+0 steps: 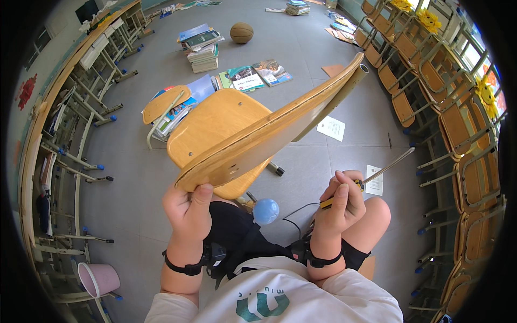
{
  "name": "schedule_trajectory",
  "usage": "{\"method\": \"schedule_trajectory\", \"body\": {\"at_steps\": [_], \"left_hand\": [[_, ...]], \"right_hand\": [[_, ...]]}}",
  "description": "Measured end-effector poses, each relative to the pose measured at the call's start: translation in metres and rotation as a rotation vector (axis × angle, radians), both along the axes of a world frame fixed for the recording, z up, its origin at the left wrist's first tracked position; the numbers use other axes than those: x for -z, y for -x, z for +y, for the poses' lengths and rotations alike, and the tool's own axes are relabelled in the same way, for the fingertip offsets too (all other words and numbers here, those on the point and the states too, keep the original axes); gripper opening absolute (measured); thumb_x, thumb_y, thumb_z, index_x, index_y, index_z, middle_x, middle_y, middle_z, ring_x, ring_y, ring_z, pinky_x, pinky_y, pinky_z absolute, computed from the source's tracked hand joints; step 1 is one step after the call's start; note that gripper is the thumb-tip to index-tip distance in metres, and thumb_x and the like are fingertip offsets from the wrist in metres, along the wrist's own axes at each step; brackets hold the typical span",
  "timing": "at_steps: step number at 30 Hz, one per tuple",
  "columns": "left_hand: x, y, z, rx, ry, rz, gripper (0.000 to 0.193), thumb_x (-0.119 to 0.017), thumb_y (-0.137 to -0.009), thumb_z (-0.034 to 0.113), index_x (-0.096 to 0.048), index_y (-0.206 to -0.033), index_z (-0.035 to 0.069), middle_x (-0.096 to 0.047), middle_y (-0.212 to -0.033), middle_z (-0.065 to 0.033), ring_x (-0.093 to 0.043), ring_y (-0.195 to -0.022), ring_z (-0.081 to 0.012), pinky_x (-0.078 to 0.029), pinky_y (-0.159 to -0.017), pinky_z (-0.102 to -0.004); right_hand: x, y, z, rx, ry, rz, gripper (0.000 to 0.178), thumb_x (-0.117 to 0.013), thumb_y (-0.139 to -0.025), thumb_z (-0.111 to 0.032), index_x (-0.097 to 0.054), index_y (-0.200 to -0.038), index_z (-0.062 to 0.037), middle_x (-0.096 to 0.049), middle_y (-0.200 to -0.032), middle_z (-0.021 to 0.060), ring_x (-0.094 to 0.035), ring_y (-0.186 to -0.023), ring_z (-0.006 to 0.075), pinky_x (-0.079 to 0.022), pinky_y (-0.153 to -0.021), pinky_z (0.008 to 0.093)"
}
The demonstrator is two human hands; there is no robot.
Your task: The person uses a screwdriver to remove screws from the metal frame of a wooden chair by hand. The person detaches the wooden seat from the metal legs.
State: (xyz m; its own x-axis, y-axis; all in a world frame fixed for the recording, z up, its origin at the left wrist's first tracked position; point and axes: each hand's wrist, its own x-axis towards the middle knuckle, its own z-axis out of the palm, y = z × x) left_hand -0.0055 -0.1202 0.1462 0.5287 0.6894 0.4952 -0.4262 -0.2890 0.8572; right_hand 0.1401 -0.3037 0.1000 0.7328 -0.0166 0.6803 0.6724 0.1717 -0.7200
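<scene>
My left hand (188, 211) pinches the near edge of a varnished plywood chair panel (269, 141), thumb on its near face. The panel is tilted, rising to the far right, where an open metal tube end (364, 69) shows along its edge. Behind it, partly covered, is a wooden chair seat (210, 126) with a rivet at each visible corner; how the two join is hidden. My right hand (344, 202) is closed round the yellow-and-black handle of a screwdriver (389, 163), its metal shaft pointing up and right, apart from the panel. A pale blue ball (266, 211) is between my legs.
Stacked books (203, 51), a basketball (241, 33) and flat booklets (272, 72) lie ahead on the floor. Another small chair board (167, 104) rests on books. Desks (81, 107) line the left, stacked chairs (468, 126) the right. A pink bin (98, 279) stands near left.
</scene>
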Motion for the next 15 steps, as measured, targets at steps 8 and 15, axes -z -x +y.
{"method": "schedule_trajectory", "body": {"at_steps": [8, 15], "left_hand": [[0.012, -0.012, 0.02, -0.031, 0.001, -0.042, 0.033, -0.066, -0.091, 0.026, -0.06, -0.104, -0.004, -0.064, -0.102, -0.007, -0.057, -0.092, -0.0128, -0.045, -0.084, -0.0274], [0.005, -0.009, 0.005, 0.03, -0.102, -0.006, 0.063, -0.072, -0.084, 0.04, -0.049, -0.124, -0.003, -0.062, -0.111, -0.012, -0.058, -0.108, -0.0235, -0.042, -0.096, -0.0365]], "right_hand": [[0.001, -0.008, -0.004, 0.021, -0.051, 0.108, 0.021, -0.052, -0.094, -0.01, -0.067, -0.096, 0.0044, -0.048, -0.05, 0.0029, -0.044, -0.078, 0.0144, -0.037, -0.065, 0.0255], [0.006, -0.009, -0.005, -0.016, -0.09, 0.083, 0.024, -0.047, -0.096, -0.01, -0.065, -0.097, 0.0056, -0.045, -0.06, 0.0044, -0.038, -0.051, 0.008, -0.031, -0.056, 0.0202]]}}
